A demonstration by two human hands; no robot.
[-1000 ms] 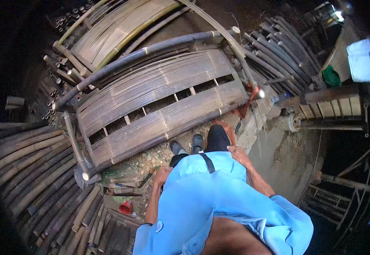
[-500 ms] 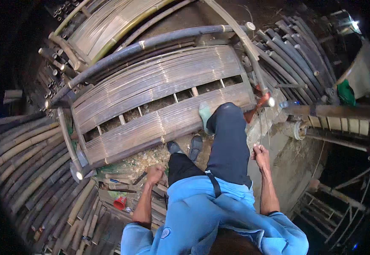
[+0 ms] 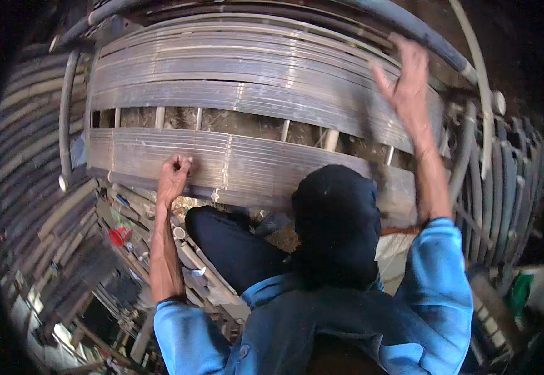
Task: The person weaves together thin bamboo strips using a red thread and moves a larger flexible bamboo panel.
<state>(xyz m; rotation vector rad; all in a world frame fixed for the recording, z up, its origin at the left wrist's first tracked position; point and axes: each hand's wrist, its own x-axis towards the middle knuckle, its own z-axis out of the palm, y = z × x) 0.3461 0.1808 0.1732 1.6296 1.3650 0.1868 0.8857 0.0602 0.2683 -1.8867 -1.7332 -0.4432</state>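
Observation:
A bamboo bench (image 3: 272,156) with a slatted seat lies in front of me, with a lengthwise gap between its near and far slat panels. My left hand (image 3: 175,178) is over the near panel at the front edge. Its fingers are curled closed, and nothing shows in them. My right hand (image 3: 409,84) reaches over the far right part of the seat with fingers spread and nothing in it. It is slightly blurred, and I cannot tell if it touches the slats. My bent leg (image 3: 334,225) in dark trousers hides part of the near panel.
Stacked bamboo poles (image 3: 40,144) fill the left side. More poles (image 3: 506,187) stand at the right. A red plastic cup (image 3: 120,235) lies among cut bamboo at lower left. A thick dark pole (image 3: 409,28) crosses the bench's back. Green cloth (image 3: 520,292) hangs lower right.
I have leaned over the bench, so it fills more of the view. My right hand has gone from a fist at my side to open over the far slats. My left hand has moved forward to the seat.

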